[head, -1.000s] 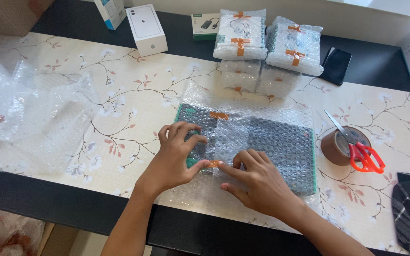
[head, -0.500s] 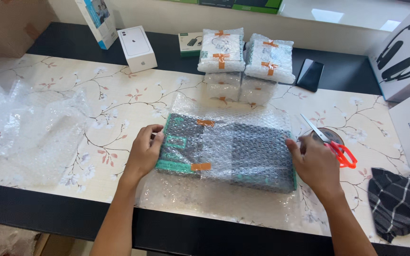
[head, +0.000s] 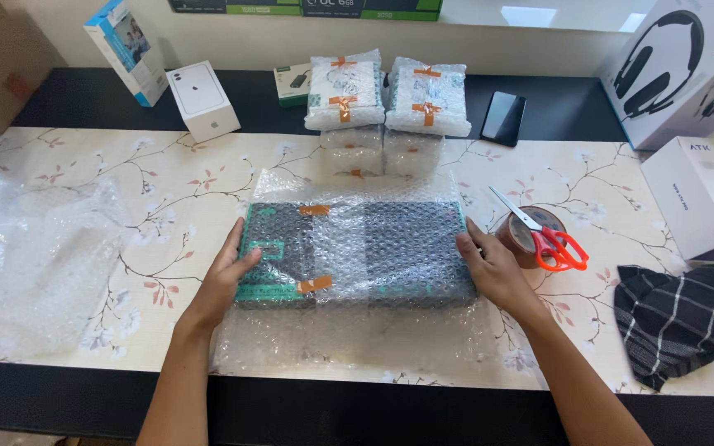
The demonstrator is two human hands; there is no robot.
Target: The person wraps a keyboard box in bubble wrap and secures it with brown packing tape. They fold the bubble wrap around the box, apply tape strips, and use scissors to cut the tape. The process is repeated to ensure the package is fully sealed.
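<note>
A long flat dark box with green trim (head: 357, 252) lies on the floral table cover, wrapped in bubble wrap and held by two strips of orange tape. My left hand (head: 226, 272) grips its left end, thumb on top. The box's right end is held by my right hand (head: 493, 268), fingers laid flat against it. Loose bubble wrap (head: 349, 343) spreads out under the box toward the table's front edge.
Red-handled scissors (head: 543, 235) rest on a brown tape roll (head: 522, 239) right of my right hand. Several wrapped parcels (head: 386, 103) are stacked behind the box. Bubble wrap sheets (head: 35, 256) lie left; a dark checked cloth (head: 683, 318) right. Boxes (head: 200, 99) and a phone (head: 504, 117) stand at back.
My hands left the box's front middle, where they pressed tape, and moved out to its two ends. The box has been turned and now lies square to the table edge.
</note>
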